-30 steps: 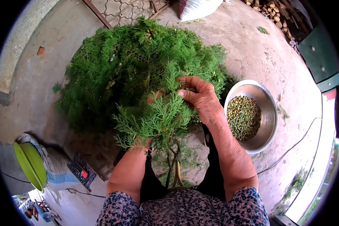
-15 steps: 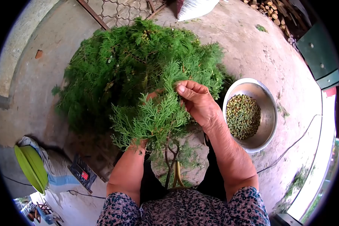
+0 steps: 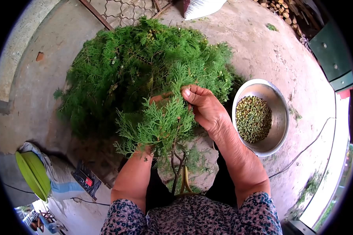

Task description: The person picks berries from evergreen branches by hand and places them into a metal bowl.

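Note:
A leafy green conifer branch (image 3: 157, 121) with flat, scaly sprays stands in front of me, its brown stem running down between my knees. My left hand (image 3: 162, 97) reaches up behind these sprays and is mostly hidden; the fingers that show curl around the branch. At the upper right of the same branch, my right hand (image 3: 206, 103) has thumb and forefinger pinched together among the sprig tips. What lies in that pinch is too small to make out. Beside my right forearm stands a metal basin (image 3: 279, 121) partly filled with small green-yellow cones (image 3: 253, 119).
Beyond my hands lies a large heap of cut conifer branches (image 3: 106, 66). A white sack (image 3: 202, 8) and stacked firewood (image 3: 282, 11) are at the back. A lime-green basin (image 3: 31, 176) rests at left by a grey sack (image 3: 60, 176). A cable (image 3: 302, 150) crosses the floor at right.
My right hand has shifted very slightly left, still pinching at the sprigs. A little more of my left hand's fingers shows through the foliage.

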Tool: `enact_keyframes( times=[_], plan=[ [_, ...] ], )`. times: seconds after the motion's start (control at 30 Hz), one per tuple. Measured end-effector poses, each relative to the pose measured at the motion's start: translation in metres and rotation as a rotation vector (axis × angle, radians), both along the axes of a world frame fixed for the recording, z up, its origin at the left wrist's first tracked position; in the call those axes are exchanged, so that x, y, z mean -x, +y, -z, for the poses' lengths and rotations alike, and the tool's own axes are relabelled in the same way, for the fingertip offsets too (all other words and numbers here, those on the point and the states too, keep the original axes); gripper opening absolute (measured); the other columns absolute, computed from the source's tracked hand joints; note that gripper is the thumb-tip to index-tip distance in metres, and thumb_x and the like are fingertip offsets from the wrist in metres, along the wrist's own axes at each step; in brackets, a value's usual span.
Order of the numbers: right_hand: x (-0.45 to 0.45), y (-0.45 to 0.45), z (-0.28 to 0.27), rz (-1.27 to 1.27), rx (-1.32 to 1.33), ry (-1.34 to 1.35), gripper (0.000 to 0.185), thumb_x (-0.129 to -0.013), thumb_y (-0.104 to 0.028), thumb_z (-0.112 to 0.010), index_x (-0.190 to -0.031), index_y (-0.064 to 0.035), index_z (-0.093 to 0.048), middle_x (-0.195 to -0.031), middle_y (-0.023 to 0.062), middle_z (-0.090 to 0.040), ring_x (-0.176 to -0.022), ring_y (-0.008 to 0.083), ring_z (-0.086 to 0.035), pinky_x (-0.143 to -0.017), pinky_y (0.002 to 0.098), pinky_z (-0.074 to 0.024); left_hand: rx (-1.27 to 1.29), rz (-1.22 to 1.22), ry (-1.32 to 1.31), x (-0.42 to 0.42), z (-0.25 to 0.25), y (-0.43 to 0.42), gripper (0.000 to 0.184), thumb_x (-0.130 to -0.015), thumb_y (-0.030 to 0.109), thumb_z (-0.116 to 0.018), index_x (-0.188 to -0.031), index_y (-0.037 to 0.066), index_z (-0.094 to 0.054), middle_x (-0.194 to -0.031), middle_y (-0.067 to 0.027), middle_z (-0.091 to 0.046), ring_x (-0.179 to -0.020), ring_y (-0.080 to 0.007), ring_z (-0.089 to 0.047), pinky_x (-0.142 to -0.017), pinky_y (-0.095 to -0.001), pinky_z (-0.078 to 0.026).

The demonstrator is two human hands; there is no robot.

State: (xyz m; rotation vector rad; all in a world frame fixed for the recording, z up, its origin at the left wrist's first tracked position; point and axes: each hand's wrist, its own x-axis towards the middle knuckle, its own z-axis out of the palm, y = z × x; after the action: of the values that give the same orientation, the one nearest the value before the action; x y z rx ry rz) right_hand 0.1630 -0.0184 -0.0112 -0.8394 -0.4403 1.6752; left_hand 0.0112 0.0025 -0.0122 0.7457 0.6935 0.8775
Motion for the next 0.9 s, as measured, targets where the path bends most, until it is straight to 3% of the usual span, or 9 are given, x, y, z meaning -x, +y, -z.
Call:
enact_keyframes(
  times=[0.07,0.13,0.17,0.27,0.37,0.57,0.67,0.83,0.9],
  plan=[
    [0.001,-0.003,0.0,0.023,0.007,0.006,0.011,-0.08,-0.014,-0.061,-0.087,-0.0056,-0.06,-0.077,-0.0034,-0.058,-0.07,0.0078,-0.049,-0.069,0.0211,-0.0388,0.125,0.028,-0.093,0.003,0.022,0.004,0.034,-0.084,0.02,-0.054,-0.109,-0.001,-0.048,-0.087,-0.008,-0.061,-0.068,-0.0127,-0.061,-0.056,-0.0249,-0.053],
    [0.004,-0.006,-0.001,0.047,0.014,0.013,0.011,-0.08,-0.014,-0.061,-0.087,-0.0052,-0.06,-0.078,-0.0028,-0.058,-0.071,0.0081,-0.05,-0.07,0.0214,-0.0396,-0.157,-0.091,0.107,-0.001,0.01,-0.01,0.036,-0.084,0.021,-0.054,-0.112,0.0,-0.047,-0.094,-0.0067,-0.06,-0.077,-0.013,-0.06,-0.063,-0.0256,-0.052],
    [0.007,-0.008,-0.003,0.106,0.008,0.06,0.011,-0.081,-0.013,-0.06,-0.087,-0.0047,-0.059,-0.078,-0.0022,-0.058,-0.073,0.0087,-0.051,-0.072,0.0218,-0.0403,-0.112,-0.145,-0.088,-0.003,0.015,-0.015,0.038,-0.084,0.022,-0.054,-0.114,0.0,-0.047,-0.1,-0.0062,-0.059,-0.087,-0.013,-0.058,-0.07,-0.0252,-0.051],
    [0.011,-0.013,-0.002,0.185,-0.019,0.05,0.01,-0.082,-0.012,-0.058,-0.087,-0.0034,-0.058,-0.08,-0.0005,-0.059,-0.079,0.0106,-0.053,-0.077,0.0236,-0.0416,-0.16,0.003,-0.137,0.0,0.031,-0.003,0.039,-0.083,0.023,-0.056,-0.114,0.0,-0.047,-0.104,-0.0065,-0.058,-0.091,-0.0135,-0.056,-0.072,-0.0241,-0.049],
    [0.009,-0.011,-0.007,0.349,0.056,0.009,0.011,-0.085,-0.014,-0.054,-0.088,-0.0046,-0.058,-0.079,-0.0008,-0.056,-0.067,0.0094,-0.048,-0.064,0.0229,-0.0382,-0.285,-0.038,-0.03,0.001,0.035,-0.003,0.041,-0.083,0.024,-0.056,-0.115,0.0,-0.047,-0.105,-0.0071,-0.057,-0.089,-0.013,-0.057,-0.072,-0.0229,-0.049],
    [-0.013,-0.008,-0.006,0.265,-0.068,0.24,0.015,-0.086,-0.015,-0.051,-0.091,-0.0012,-0.053,-0.073,0.0039,-0.049,-0.061,0.0146,-0.048,-0.05,0.0254,-0.0355,0.141,0.495,-0.611,0.062,0.135,0.056,0.056,-0.08,0.032,-0.059,-0.126,0.01,-0.037,-0.117,-0.0095,-0.048,-0.098,-0.0255,-0.05,-0.077,-0.0356,-0.046],
    [-0.015,-0.01,-0.003,0.26,-0.063,0.233,0.013,-0.087,-0.014,-0.05,-0.091,-0.0013,-0.053,-0.074,0.0043,-0.05,-0.059,0.014,-0.049,-0.049,0.0249,-0.0366,0.259,0.743,-0.86,0.072,0.141,0.058,0.064,-0.078,0.037,-0.062,-0.131,0.016,-0.032,-0.121,-0.0106,-0.044,-0.1,-0.0322,-0.047,-0.077,-0.0417,-0.046],
    [-0.01,-0.012,-0.001,0.278,-0.048,0.109,0.014,-0.083,-0.019,-0.059,-0.087,-0.0046,-0.059,-0.07,0.0012,-0.053,-0.052,0.0091,-0.047,-0.044,0.0211,-0.0338,0.08,0.04,-0.201,0.006,0.028,0.003,0.059,-0.081,0.03,-0.059,-0.131,0.01,-0.033,-0.117,-0.0124,-0.047,-0.104,-0.0225,-0.048,-0.079,-0.032,-0.046],
    [-0.006,-0.013,-0.001,0.26,-0.026,0.11,0.014,-0.082,-0.019,-0.06,-0.086,-0.0059,-0.06,-0.069,-0.0001,-0.054,-0.051,0.0079,-0.047,-0.042,0.0201,-0.0328,-0.319,0.066,0.016,0.002,0.019,0.012,0.038,-0.086,0.027,-0.05,-0.111,-0.002,-0.05,-0.095,-0.0079,-0.061,-0.083,-0.013,-0.059,-0.065,-0.0213,-0.047]
  ],
)
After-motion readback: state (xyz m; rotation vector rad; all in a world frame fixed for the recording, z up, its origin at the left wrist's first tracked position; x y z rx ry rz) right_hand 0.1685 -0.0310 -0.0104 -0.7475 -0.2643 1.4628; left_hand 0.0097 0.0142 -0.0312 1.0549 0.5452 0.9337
